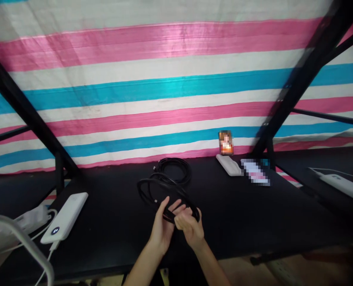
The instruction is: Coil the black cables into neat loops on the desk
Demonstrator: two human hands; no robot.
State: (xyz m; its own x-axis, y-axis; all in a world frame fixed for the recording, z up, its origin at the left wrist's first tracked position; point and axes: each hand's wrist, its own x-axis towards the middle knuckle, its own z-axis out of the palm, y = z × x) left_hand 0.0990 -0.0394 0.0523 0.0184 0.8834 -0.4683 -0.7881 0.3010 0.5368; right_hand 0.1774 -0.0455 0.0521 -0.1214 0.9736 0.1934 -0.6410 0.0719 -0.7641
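Observation:
A black cable [191, 204], gathered in loose loops, is held in front of me just over the black tabletop. My left hand [162, 230] is curled around the near part of the loops, its thumb pointing up. Close beside it, my right hand [191, 227] has its fingers closed on the same cable. The loops rise away from my hands towards the back left, and a small light-coloured tip shows near my left thumb. Just beyond lies a second coiled black cable [189, 171], partly overlapped by the held loops in this view.
On the left stand a white power bank [66, 218] with a lit display and a white power strip [30, 222]. A pale grey holder [229, 166] and a blurred-out card [255, 171] lie at back right. Black frame legs [295, 95] slant before a striped sheet [164, 91].

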